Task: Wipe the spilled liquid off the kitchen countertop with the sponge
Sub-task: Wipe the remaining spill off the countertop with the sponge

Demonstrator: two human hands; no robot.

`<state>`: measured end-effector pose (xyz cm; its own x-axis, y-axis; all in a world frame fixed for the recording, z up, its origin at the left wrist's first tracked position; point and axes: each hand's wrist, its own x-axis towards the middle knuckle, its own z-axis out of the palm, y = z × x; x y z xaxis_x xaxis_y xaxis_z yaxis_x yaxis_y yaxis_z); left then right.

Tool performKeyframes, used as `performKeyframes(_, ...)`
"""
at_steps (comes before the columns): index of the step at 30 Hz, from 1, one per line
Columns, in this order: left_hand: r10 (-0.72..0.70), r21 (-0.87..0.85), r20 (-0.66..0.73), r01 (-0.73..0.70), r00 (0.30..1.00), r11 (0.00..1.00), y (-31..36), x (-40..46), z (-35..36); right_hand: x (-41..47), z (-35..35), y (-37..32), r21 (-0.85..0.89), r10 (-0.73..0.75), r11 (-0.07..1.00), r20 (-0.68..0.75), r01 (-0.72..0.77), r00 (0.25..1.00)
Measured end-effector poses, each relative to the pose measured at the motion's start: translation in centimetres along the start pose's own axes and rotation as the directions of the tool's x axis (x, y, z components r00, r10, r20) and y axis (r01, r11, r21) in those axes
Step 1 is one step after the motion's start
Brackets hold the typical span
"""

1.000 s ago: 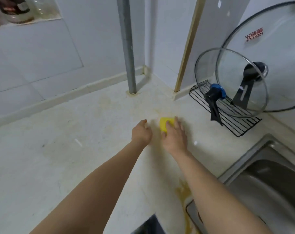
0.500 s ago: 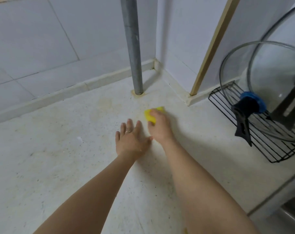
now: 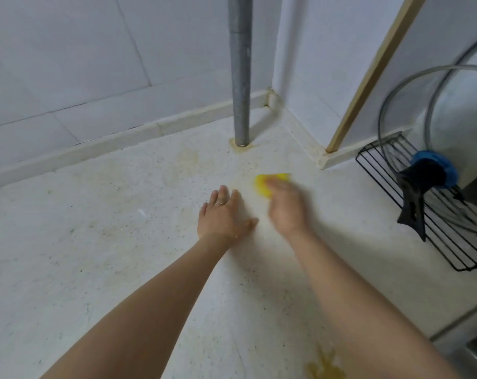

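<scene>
Sponge (image 3: pixel 270 182) is gripped under the blurred right hand (image 3: pixel 286 207) on the countertop (image 3: pixel 100 242), near the pipe (image 3: pixel 240 77). Left hand (image 3: pixel 223 217) is laid flat, fingers straight. Spill (image 3: pixel 323 369) is cut off at the frame's bottom edge.

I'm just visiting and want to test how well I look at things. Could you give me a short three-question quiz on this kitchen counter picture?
1. True or false: the left hand lies flat on the countertop with fingers spread.
2. Which hand holds the yellow sponge? A) left B) right C) neither
3. Fill in: a yellowish puddle lies at the near edge, beside the right ____.

Key
1. True; it also wears a ring.
2. B; the right hand presses the sponge down, blurred by motion, near the metal pipe.
3. Forearm; that puddle is not yet wiped.
</scene>
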<state>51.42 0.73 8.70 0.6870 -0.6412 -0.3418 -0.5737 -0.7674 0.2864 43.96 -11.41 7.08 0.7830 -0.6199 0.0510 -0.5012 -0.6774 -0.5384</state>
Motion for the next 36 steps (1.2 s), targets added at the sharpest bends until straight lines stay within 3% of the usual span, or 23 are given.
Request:
performKeyframes(2,-0.009,-0.051,-0.004,0.009,1.0,0.999,-1.3,-0.5,-0.8,0.6,-0.7,1.4,-0.075,0.205,0.973,-0.157,-0.218,0.966)
performKeyframes(3,-0.028,-0.065,-0.013,0.027,1.0,0.997,-2.0,-0.8,-1.0,0.5,-0.2,0.5,-0.078,0.234,0.965,-0.171,-0.25,0.957)
performKeyframes(5,-0.08,-0.061,-0.041,0.077,0.996,0.995,-4.3,-1.7,-1.5,-0.5,2.4,-4.3,0.024,0.118,0.993,-0.043,-0.118,0.992)
performKeyframes(7,-0.139,-0.083,-0.058,0.134,0.989,0.987,-7.1,-2.5,-2.1,-2.5,5.4,-8.7,0.145,-0.115,0.985,0.173,0.09,0.978)
performKeyframes(9,-0.19,-0.114,-0.051,0.183,0.981,0.977,-10.0,-3.2,-2.9,-2.9,6.1,-9.8,0.182,-0.243,0.96,0.177,0.211,0.954)
performKeyframes(10,-0.211,-0.114,-0.052,0.204,0.976,0.972,-11.5,-3.5,-3.3,-2.1,5.7,-9.3,0.163,-0.216,0.967,0.116,0.196,0.969)
performKeyframes(12,-0.26,-0.107,-0.065,0.253,0.963,0.962,-14.4,-4.2,-4.2,-0.6,4.9,-8.1,0.041,0.02,0.999,-0.01,-0.02,1.0)
performKeyframes(14,-0.324,-0.118,-0.058,0.316,0.944,0.941,-16.9,-4.9,-4.7,-1.0,5.9,-10.1,0.037,0.133,0.991,-0.028,-0.132,0.991)
performKeyframes(16,-0.337,-0.115,-0.048,0.33,0.94,0.937,-18.5,-5.1,-4.6,-3.3,8.4,-14.2,0.128,-0.116,0.986,0.089,0.104,0.989)
performKeyframes(18,-0.321,-0.107,-0.049,0.314,0.946,0.943,-19.1,-5.2,-4.3,-4.7,9.5,-15.0,0.161,-0.307,0.945,0.146,0.283,0.941)
performKeyframes(19,-0.305,-0.103,-0.048,0.299,0.951,0.949,-19.4,-5.1,-4.2,-4.1,8.6,-14.4,0.128,-0.297,0.951,0.143,0.28,0.944)
performKeyframes(22,-0.302,-0.102,-0.035,0.297,0.953,0.949,-19.5,-5.1,-4.2,-1.6,6.2,-11.6,-0.129,0.098,0.987,-0.009,-0.098,0.995)
performKeyframes(23,-0.311,-0.099,-0.037,0.306,0.95,0.947,-19.4,-5.0,-4.4,-1.9,6.6,-12.6,-0.192,0.118,0.974,-0.026,-0.121,0.993)
performKeyframes(26,-0.319,-0.099,-0.027,0.315,0.947,0.944,-18.6,-4.1,-5.1,-4.5,9.8,-16.3,-0.063,-0.238,0.965,0.194,0.254,0.952)
performKeyframes(28,-0.307,-0.084,-0.025,0.304,0.951,0.949,-18.2,-2.8,-6.0,-2.6,9.4,-15.1,0.049,-0.236,0.972,0.115,0.232,0.965)
performKeyframes(31,-0.304,-0.07,-0.018,0.302,0.952,0.951,-18.3,-0.3,-7.7,2.1,7.5,-12.8,-0.016,0.091,0.996,-0.033,-0.092,0.995)
performKeyframes(32,-0.304,-0.072,-0.008,0.303,0.953,0.95,-18.4,0.4,-8.0,2.9,7.6,-13.2,-0.028,0.069,0.997,-0.008,-0.069,0.998)
performKeyframes(34,-0.302,-0.084,0.01,0.302,0.953,0.95,-18.6,1.3,-8.0,3.2,8.7,-14.2,0.008,-0.139,0.99,0.073,0.139,0.988)
performKeyframes(36,-0.297,-0.078,0.016,0.298,0.955,0.951,-19.0,2.1,-7.5,5.5,8.8,-13.1,0.052,-0.179,0.983,0.02,0.178,0.984)
